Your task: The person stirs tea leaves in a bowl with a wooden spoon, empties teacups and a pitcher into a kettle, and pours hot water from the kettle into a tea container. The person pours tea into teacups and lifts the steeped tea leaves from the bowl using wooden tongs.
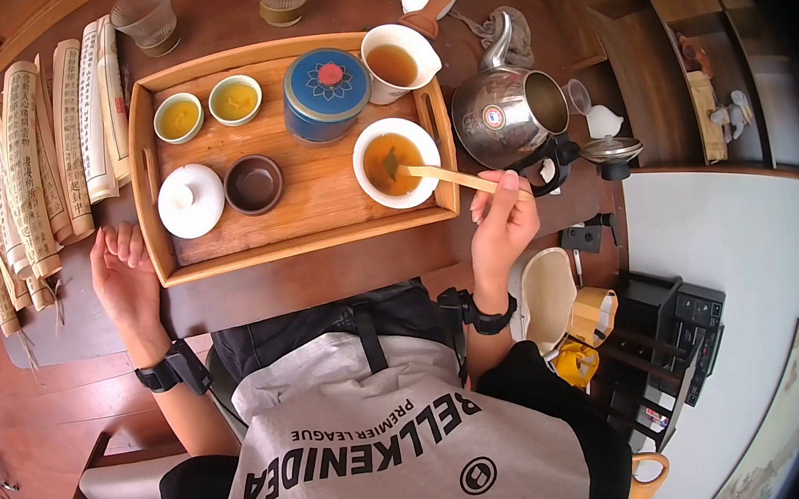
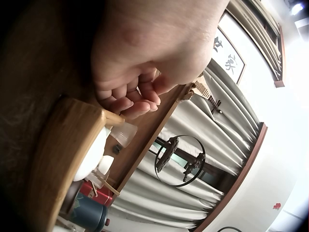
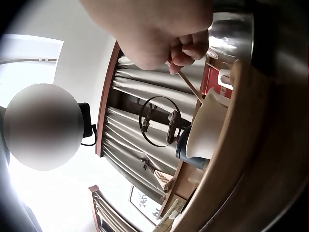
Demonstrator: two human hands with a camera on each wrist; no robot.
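Observation:
In the head view the right hand (image 1: 505, 220) pinches a light wooden stick (image 1: 456, 177) whose far end lies in a white bowl (image 1: 366, 185) of amber tea with leaves. The bowl stands at the near right corner of a wooden tray (image 1: 309, 251). The left hand (image 1: 127, 270) rests at the tray's left edge, fingers loosely curled, holding nothing; the left wrist view shows the same hand (image 2: 140, 72). A white lid (image 1: 190, 201) and a small dark cup (image 1: 254, 185) sit on the tray's left. The right wrist view shows the right hand (image 3: 169, 38) on the stick (image 3: 190, 87).
Two small cups (image 1: 177, 118) of yellow tea, a blue canister (image 1: 327, 95) and a white pitcher (image 1: 398, 61) stand at the tray's back. A steel kettle (image 1: 503, 115) is right of the tray, bamboo-like scrolls (image 1: 33, 166) left. Glasses (image 1: 144, 19) stand behind.

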